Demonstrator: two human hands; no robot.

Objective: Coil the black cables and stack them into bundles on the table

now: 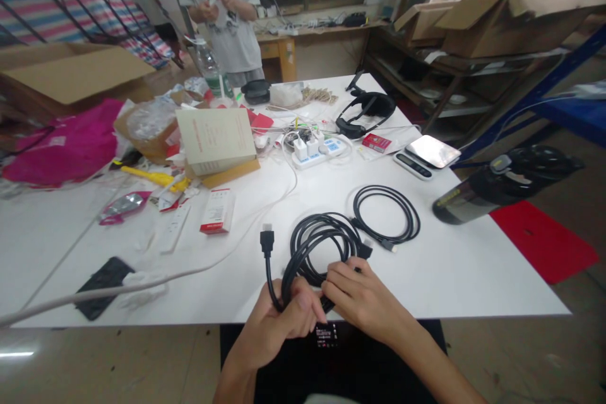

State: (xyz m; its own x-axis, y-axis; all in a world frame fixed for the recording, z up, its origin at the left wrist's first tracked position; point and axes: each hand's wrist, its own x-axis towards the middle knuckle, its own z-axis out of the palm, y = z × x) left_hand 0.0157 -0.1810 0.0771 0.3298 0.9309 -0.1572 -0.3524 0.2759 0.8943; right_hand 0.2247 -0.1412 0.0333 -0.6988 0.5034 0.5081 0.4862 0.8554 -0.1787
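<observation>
My left hand [286,322] is closed around a coiled black HDMI cable [296,259] at the table's near edge. One plug [267,241] of it sticks up above that hand, its metal end upward. My right hand [357,295] grips the lower right of the coil, its fingers close to my left fingertips. Another black connector [364,250] shows just beyond my right knuckles. Whether all the loops between the hands belong to one cable, I cannot tell. A second coiled black cable [411,218] lies flat on the table to the right, its plug facing me.
A white power strip [322,150] with chargers sits mid-table, its cord running left. Around it are a red-white box [218,210], a booklet [215,136], a black headset [362,115], a scale [433,151] and a dark bottle [502,183]. Another person [218,12] stands across the table.
</observation>
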